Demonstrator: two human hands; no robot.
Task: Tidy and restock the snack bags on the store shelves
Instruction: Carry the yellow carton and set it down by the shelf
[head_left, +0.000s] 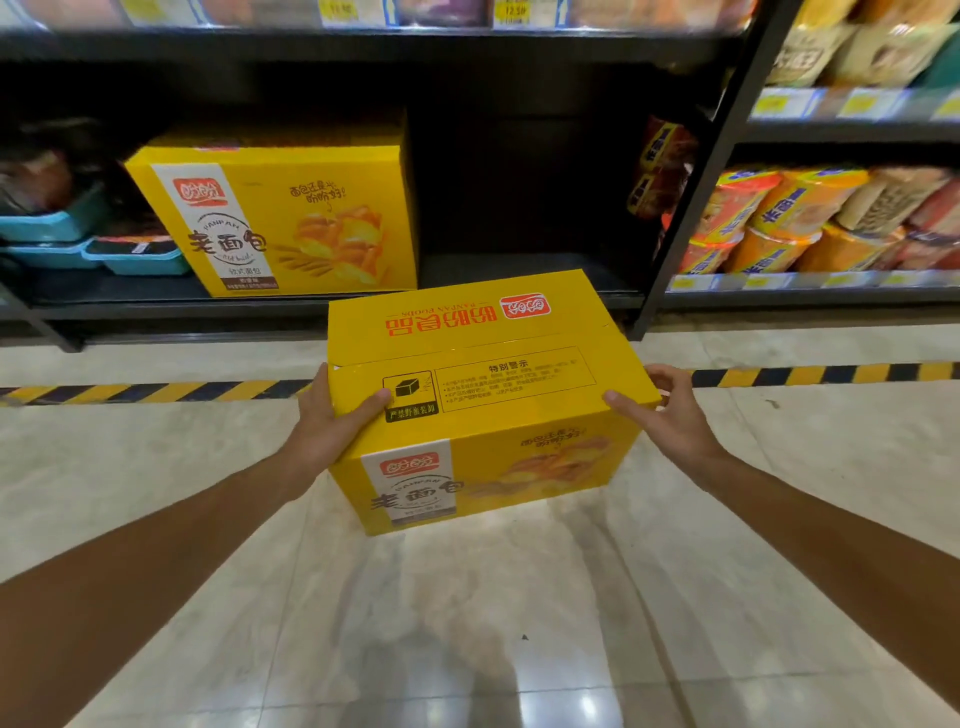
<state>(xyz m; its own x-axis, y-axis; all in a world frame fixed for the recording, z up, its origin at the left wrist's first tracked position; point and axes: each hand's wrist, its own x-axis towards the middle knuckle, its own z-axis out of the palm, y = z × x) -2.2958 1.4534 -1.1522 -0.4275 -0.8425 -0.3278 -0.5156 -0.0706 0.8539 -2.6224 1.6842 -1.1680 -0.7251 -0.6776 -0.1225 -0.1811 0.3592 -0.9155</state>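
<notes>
While it is carried at the centre of the frame above the tiled floor, the yellow bread carton is clamped at its two ends: the left hand and right hand are pressed to it, thumbs curled over the top. A matching carton occupies the bottom shelf at centre left; the dark gap beside it is judged the destination. Blue trays lie at far left.
</notes>
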